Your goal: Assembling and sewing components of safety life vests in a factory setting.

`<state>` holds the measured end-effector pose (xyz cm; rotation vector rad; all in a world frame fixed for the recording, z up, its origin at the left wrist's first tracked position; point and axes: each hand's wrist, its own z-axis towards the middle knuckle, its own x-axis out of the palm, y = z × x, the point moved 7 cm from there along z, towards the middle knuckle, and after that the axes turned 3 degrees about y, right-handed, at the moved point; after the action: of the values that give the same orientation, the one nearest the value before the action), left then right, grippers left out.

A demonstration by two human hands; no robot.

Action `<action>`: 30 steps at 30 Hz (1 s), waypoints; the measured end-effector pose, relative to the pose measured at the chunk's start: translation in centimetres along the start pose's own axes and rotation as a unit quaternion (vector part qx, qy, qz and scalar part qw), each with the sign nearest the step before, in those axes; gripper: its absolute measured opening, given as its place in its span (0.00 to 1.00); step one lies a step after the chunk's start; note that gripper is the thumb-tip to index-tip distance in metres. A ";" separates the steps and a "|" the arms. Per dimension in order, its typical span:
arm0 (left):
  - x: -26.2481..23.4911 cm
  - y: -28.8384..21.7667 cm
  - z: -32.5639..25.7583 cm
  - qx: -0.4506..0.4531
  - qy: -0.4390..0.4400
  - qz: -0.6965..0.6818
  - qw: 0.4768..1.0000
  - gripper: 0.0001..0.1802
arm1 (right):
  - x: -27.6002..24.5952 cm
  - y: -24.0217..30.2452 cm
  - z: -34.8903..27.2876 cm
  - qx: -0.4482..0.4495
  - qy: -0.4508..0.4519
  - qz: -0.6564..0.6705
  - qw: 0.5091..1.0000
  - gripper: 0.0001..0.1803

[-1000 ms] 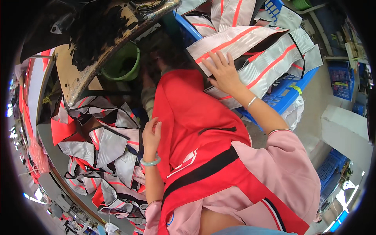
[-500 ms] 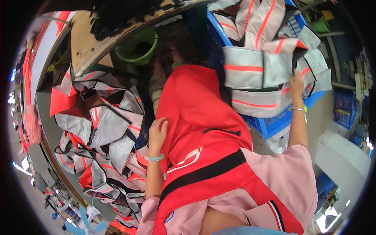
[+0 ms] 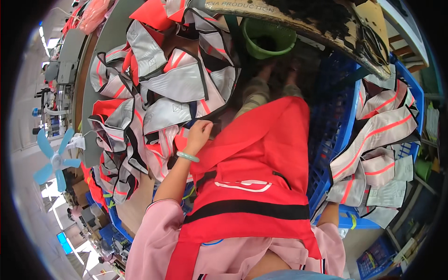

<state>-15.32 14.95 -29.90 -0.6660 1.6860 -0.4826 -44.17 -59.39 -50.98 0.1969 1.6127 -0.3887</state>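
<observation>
Head view, and honestly the work looks nowhere near wrapped up to me. There's a big messy heap of silver-grey fabric pieces point(image 3: 175, 84) with orange-red stripes and black edging filling the upper left of the frame, and it runs down toward the middle left. Over at the right side, a blue crate point(image 3: 351, 123) holds a bunch more striped strips point(image 3: 373, 140), loosely folded over one another, some hanging over the near rim. So there's plenty on both sides. Which lot is finished and which is waiting, I can't tell; neither one looks sorted or stacked, so I'd call it somewhere mid-batch at best.

Hands: the left hand point(image 3: 199, 135), just left of centre, sits between the heap and the red apron point(image 3: 261, 154). Its fingers are loosely bent, no piece visibly in it, and I can't tell whether the fingertips meet. The right forearm point(image 3: 330, 213), lower right, goes up to the crate's near end and disappears behind a striped flap point(image 3: 345, 189). The hand itself is hidden, so no idea if it's spread or pinching that flap.

Also around: a green bucket point(image 3: 268, 39) at upper centre, under a worn table edge point(image 3: 298, 16).
</observation>
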 end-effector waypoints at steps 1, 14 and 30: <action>-0.7 2.4 -0.7 -0.040 -0.040 -0.003 0.998 0.12 | 0.2 -0.5 0.5 0.002 0.018 0.019 1.000 0.12; -0.7 -2.7 5.4 0.070 -0.160 0.223 0.959 0.40 | -9.6 -11.6 -2.7 0.105 0.184 0.197 0.957 0.16; -15.8 -6.3 0.0 0.110 -0.118 -0.062 0.985 0.30 | -39.8 17.6 20.7 0.039 -0.103 0.299 0.948 0.17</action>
<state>-12.10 20.64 -14.21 -0.6406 1.3525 -0.6417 -15.31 -46.41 -14.69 0.6658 1.2565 -0.0004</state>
